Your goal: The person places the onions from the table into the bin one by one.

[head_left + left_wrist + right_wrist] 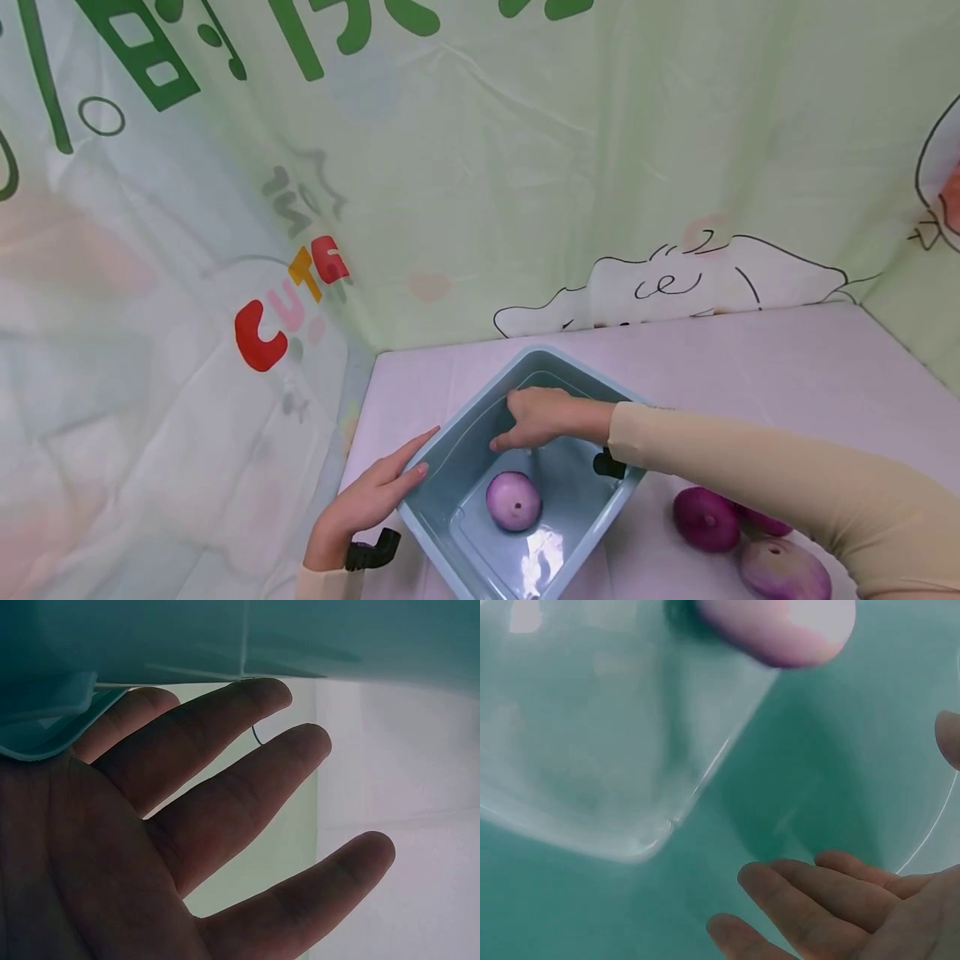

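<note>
Pale green-and-white printed sheet (480,192) is hanging along the L, far & R sides, w/ coloured letters (261,337) showing on its L part. Next, at near L, L hand (375,492) is resting on the L side of a lt-blue plastic bin (577,483); its fingers are lying straight & spread, w/ thumb & index finger meeting the rim. Black wrist cam (373,550) is sitting below that hand. Bin is standing at an angle on a pale lilac table (735,367), one corner pointing to the far side. Inside, a light purple onion (513,501) is lying on the bin floor, near-L of centre. R hand (542,417) is hanging over the far part of the bin, apart from the onion; R wrist view is showing its fingers extending loosely, thumb standing off from them. Beige sleeve (720,450) is crossing the bin's R rim. On the table to the R, a dark purple onion (707,519), a partly hidden one (767,521) & a paler, bigger-looking one (786,571) are clustering near the sleeve.
</note>
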A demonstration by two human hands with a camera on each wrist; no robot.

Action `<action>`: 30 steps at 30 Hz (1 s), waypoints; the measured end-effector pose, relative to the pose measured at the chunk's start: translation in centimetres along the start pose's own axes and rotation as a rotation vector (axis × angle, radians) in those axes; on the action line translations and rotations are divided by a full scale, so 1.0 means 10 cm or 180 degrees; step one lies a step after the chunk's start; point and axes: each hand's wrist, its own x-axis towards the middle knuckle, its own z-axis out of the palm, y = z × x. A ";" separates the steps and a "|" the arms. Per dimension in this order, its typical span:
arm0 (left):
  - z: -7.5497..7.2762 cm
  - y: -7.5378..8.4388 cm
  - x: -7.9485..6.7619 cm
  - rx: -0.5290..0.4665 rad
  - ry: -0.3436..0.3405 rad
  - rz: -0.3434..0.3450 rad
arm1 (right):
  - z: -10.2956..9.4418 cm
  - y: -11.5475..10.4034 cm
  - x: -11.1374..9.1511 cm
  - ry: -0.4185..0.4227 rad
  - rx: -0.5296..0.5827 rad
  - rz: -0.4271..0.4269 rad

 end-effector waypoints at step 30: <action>0.05 -0.14 0.03 0.0261 0.0142 0.0056 | -1.03 0.23 -0.90 0.0735 0.0873 -0.0513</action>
